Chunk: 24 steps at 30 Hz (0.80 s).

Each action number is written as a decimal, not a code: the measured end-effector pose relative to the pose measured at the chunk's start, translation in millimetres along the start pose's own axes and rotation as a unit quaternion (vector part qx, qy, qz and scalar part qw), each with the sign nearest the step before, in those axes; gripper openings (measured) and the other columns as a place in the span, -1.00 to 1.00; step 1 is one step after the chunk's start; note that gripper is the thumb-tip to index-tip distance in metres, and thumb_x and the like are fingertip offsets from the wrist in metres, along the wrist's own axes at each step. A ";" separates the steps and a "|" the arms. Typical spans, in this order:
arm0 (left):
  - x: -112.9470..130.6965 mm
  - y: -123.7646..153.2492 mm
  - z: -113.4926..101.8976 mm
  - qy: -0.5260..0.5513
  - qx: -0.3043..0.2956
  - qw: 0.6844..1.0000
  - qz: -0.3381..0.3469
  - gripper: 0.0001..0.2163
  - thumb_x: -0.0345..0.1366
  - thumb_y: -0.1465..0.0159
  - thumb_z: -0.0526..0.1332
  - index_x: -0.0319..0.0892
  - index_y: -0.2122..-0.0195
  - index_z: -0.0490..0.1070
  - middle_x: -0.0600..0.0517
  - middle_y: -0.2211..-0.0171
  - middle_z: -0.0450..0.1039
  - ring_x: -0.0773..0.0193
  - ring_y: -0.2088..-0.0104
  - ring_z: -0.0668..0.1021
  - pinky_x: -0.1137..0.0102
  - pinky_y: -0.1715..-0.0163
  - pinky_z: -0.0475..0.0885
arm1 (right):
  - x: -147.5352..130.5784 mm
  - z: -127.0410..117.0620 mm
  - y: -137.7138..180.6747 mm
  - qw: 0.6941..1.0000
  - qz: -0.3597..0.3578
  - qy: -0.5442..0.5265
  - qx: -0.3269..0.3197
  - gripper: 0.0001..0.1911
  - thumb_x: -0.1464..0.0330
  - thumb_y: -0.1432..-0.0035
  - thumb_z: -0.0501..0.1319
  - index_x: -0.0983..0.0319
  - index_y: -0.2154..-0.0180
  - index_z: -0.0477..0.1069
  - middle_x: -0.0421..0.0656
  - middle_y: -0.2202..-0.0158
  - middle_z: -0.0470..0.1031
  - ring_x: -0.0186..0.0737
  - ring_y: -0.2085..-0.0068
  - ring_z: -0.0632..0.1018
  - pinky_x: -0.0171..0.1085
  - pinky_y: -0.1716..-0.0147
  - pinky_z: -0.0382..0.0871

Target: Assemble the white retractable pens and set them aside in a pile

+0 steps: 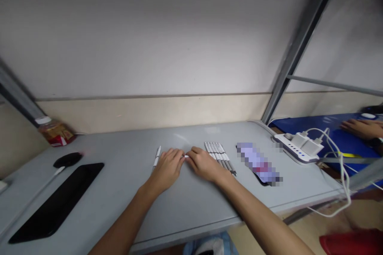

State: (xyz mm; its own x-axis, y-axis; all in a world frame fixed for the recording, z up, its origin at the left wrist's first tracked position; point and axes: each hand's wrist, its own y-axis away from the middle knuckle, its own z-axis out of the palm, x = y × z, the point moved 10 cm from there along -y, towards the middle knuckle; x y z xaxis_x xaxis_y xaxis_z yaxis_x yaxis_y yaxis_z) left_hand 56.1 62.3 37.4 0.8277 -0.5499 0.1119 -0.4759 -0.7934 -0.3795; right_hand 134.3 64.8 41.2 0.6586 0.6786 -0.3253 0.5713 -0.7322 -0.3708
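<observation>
My left hand and my right hand meet at the middle of the grey table, fingers curled together around a small white pen-like piece pinched between them. A single white pen lies just left of my left hand. A row of several white and silver pens lies side by side right of my right hand.
A phone lies right of the pens. A white power strip with chargers and cables sits at the right edge. A black pad, a black mouse and a jar are on the left. Another person's hand rests on a blue table.
</observation>
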 end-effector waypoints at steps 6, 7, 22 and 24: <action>-2.6 0.8 7.4 0.008 -0.023 1.000 -0.007 -0.72 -0.23 -0.41 -0.15 -0.13 0.28 0.30 0.00 0.32 0.44 0.20 0.28 0.45 0.28 0.22 0.25 | 3.7 1.0 -2.1 1.000 -0.013 0.014 0.020 -0.82 0.46 -0.29 0.05 0.29 0.25 0.43 -0.08 0.26 0.39 -0.23 0.23 0.41 -0.28 0.17 0.26; -2.6 0.8 8.5 0.013 -0.028 0.999 -0.009 -0.72 -0.23 -0.41 -0.16 -0.13 0.29 0.29 0.01 0.32 0.44 0.20 0.28 0.46 0.29 0.23 0.25 | 4.5 -0.1 -2.0 1.000 -0.013 0.010 0.026 -0.84 0.48 -0.26 0.07 0.28 0.24 0.42 -0.08 0.26 0.39 -0.23 0.21 0.40 -0.28 0.17 0.26; -8.8 1.8 0.4 0.073 -0.011 0.997 -0.026 -0.66 -0.24 -0.40 -0.11 0.06 -0.11 0.33 0.02 0.17 0.50 0.20 0.14 0.50 0.20 0.02 0.30 | 29.8 -22.4 0.5 0.992 0.058 -0.050 0.102 -0.78 0.61 -0.09 0.14 0.24 0.25 0.41 -0.12 0.27 0.42 -0.23 0.24 0.43 -0.31 0.24 0.25; -11.3 0.8 -0.4 0.084 -0.007 0.996 -0.032 -0.66 -0.25 -0.40 -0.12 0.03 -0.08 0.35 0.02 0.19 0.51 0.21 0.15 0.51 0.19 0.02 0.30 | 32.9 -24.8 1.0 0.989 0.065 -0.063 0.114 -0.77 0.61 -0.09 0.13 0.24 0.25 0.41 -0.12 0.27 0.43 -0.23 0.24 0.44 -0.30 0.24 0.25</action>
State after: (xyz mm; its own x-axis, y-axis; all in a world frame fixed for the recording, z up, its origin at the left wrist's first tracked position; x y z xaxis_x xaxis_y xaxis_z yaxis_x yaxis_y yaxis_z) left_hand 46.3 67.8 36.1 0.7960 -0.5329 0.2872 -0.4290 -0.8313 -0.3535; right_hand 168.7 84.9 51.7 0.6438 0.5926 -0.4841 0.3510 -0.7908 -0.5014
